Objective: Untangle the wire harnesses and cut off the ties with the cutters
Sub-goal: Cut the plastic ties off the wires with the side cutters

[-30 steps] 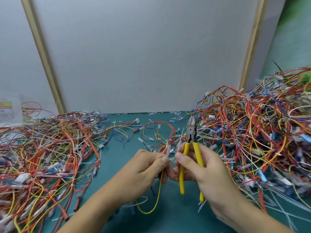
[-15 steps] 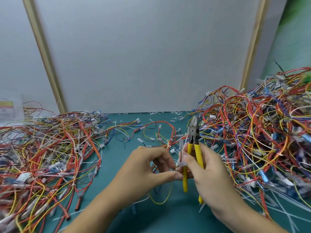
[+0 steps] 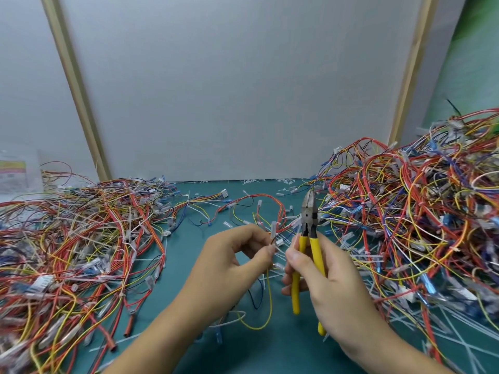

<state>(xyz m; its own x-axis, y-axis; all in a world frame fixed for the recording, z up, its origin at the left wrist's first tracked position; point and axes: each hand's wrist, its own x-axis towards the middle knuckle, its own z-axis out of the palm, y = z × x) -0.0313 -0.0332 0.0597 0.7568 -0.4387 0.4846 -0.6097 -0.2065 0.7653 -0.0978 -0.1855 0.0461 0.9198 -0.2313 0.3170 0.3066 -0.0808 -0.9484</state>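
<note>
My right hand (image 3: 329, 273) grips the yellow-handled cutters (image 3: 309, 238), held upright with the closed jaws pointing away from me. My left hand (image 3: 229, 260) pinches a small wire harness (image 3: 267, 211) between thumb and fingertips, just left of the cutters. Red, yellow and blue wires of that harness loop up toward the back and a yellow wire (image 3: 267, 306) hangs down below my hands. A white connector (image 3: 274, 229) stands just above my left fingertips.
A tall tangled heap of harnesses (image 3: 410, 211) fills the right side. A flatter spread of wires (image 3: 75, 238) covers the left. The green mat (image 3: 189, 265) shows between them, with cut white ties (image 3: 459, 338) scattered at the right front. A grey panel stands behind.
My left hand has drawn slightly away from the right and its fingers have shifted on the harness. The hanging yellow wire swung. The cutters stayed upright in my right hand.
</note>
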